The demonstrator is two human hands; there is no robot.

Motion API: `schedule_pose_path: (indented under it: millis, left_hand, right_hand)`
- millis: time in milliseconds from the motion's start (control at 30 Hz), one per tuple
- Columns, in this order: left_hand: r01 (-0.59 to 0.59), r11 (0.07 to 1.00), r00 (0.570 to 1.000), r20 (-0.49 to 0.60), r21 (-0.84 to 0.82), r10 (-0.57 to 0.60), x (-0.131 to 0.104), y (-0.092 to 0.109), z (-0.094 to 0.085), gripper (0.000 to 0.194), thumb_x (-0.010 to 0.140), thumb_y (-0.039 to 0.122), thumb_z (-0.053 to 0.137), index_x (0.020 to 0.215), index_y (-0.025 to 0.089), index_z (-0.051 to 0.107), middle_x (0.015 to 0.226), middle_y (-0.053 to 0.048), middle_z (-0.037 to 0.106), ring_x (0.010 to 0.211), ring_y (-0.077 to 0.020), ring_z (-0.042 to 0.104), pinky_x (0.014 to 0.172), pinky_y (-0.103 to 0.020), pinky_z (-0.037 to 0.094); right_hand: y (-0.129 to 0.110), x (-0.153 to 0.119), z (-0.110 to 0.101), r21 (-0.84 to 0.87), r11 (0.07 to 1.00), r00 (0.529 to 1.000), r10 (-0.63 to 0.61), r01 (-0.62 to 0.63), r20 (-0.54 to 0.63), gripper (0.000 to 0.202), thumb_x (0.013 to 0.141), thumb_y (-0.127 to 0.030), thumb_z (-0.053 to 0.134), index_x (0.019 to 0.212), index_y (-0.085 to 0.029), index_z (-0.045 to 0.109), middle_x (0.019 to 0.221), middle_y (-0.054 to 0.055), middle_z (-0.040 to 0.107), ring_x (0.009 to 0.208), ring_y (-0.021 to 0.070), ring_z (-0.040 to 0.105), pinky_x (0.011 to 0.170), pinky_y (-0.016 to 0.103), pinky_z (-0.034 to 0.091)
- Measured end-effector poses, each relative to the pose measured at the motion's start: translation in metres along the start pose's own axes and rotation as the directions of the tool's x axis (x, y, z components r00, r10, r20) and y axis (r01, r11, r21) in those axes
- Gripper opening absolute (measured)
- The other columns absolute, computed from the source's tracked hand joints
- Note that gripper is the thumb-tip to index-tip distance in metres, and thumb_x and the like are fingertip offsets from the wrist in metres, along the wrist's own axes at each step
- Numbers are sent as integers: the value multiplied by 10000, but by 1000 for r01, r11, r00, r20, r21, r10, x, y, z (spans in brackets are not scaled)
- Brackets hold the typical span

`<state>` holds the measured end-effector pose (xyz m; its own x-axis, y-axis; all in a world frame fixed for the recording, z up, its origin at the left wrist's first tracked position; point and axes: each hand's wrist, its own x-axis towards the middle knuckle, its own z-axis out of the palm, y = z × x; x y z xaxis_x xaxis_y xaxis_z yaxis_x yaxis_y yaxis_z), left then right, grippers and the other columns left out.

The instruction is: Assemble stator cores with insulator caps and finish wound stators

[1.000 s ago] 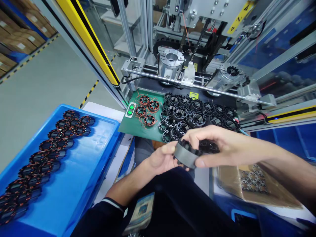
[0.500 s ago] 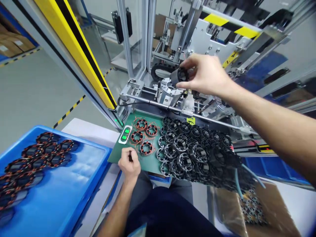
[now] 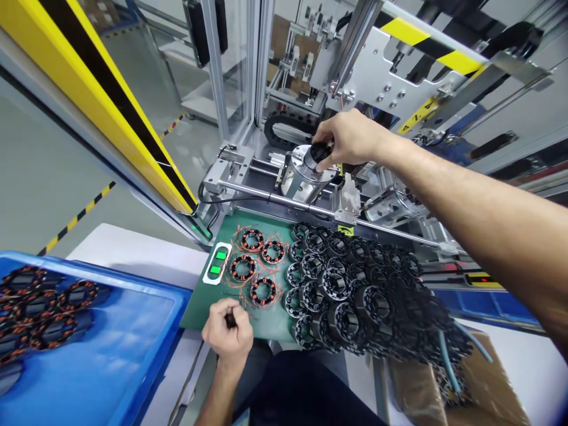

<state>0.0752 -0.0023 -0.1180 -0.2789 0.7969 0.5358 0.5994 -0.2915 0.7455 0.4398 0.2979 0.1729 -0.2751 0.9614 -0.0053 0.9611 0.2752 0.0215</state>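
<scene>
We find the left hand (image 3: 228,328) clenched in a loose fist over the near edge of the green work surface (image 3: 199,305); we cannot tell whether the dark area inside it is a held object. At the left we note the blue tray (image 3: 110,361) bearing copper-wound stators (image 3: 77,296), and at the lower right an open cardboard box (image 3: 492,373), partly hidden. On the green surface we record four stators with orange windings (image 3: 263,291), their loose wire ends spread about them, beside a switch panel (image 3: 217,263) showing two green lights. To their right stand black stator cores (image 3: 337,284) in closely packed rows. Beyond a horizontal metal rod (image 3: 275,197), we observe the right hand (image 3: 348,139) grasping one black stator core (image 3: 320,154) between thumb and fingers, tilted, at the top of the round metal fixture (image 3: 306,174); we cannot tell how far it is seated. Farther back we see a silver machine plate (image 3: 370,74) with yellow-and-black marking.
</scene>
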Motion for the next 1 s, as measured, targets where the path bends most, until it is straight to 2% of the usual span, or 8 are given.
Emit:
schedule_pose_path:
  millis: [200,300,400,533,667,833,933,1000]
  left_hand:
    - [1,1000,1000,4,-10,-1,-3,-3,0,52,1001,198,722,958,218,742,722,22,743,566,-151,682,641,-260,567]
    - [-1,1000,1000,9,-18,1,-5,-5,0,53,1004,186,727,966,218,746,724,26,730,580,-154,681,645,-264,564]
    - [-22,999,1000,1,-30,22,-5,-6,1,73,1000,147,729,982,214,751,743,31,729,602,-145,685,665,-255,566]
    - [-56,998,998,-10,-39,56,-2,-5,1,99,988,118,730,971,211,762,763,28,749,619,-143,699,675,-247,573]
    - [-53,998,999,-7,-30,53,0,-2,1,99,990,119,722,967,207,759,741,25,742,596,-144,680,658,-253,567]
    - [-52,998,999,-5,-26,52,1,1,1,99,1000,127,714,970,212,757,737,21,734,580,-146,658,647,-261,569]
    - [-64,997,998,5,-43,64,2,1,1,111,990,112,721,970,216,754,724,37,716,559,-137,643,633,-254,558]
    - [-71,996,997,9,-49,71,2,0,1,122,984,98,724,980,216,753,727,41,710,558,-135,638,633,-253,559]
  right_hand:
    - [11,21,-8,49,998,996,-32,27,89,762,615,-666,1214,1236,-300,968,1069,77,922,1011,390,861,1058,624,692]
    - [12,23,-11,19,1000,987,-26,23,158,773,650,-661,1203,1289,-299,963,1124,56,940,1003,324,865,996,527,685]
    - [8,21,-8,-50,998,988,-41,49,147,784,708,-644,1180,1343,-250,943,1148,62,948,1033,278,866,991,461,654]
    - [4,19,-4,-113,992,996,-53,61,75,734,709,-544,1212,1327,-258,938,1147,96,942,1049,362,883,1026,550,680]
    - [10,25,-4,-77,996,985,-40,54,167,707,741,-607,1179,1335,-305,946,1155,66,946,1075,346,881,1060,546,671]
    - [7,21,-2,-101,994,992,-25,38,124,740,745,-647,1167,1346,-284,934,1192,89,938,1138,395,886,1114,576,685]
    - [-8,22,-18,-123,992,979,6,20,205,831,745,-791,1113,1342,-249,915,1220,87,927,1248,435,868,1200,634,662]
    - [-22,31,-34,1,1000,976,-14,14,218,788,812,-882,1024,1275,-252,927,1229,75,922,1303,438,837,1267,669,608]
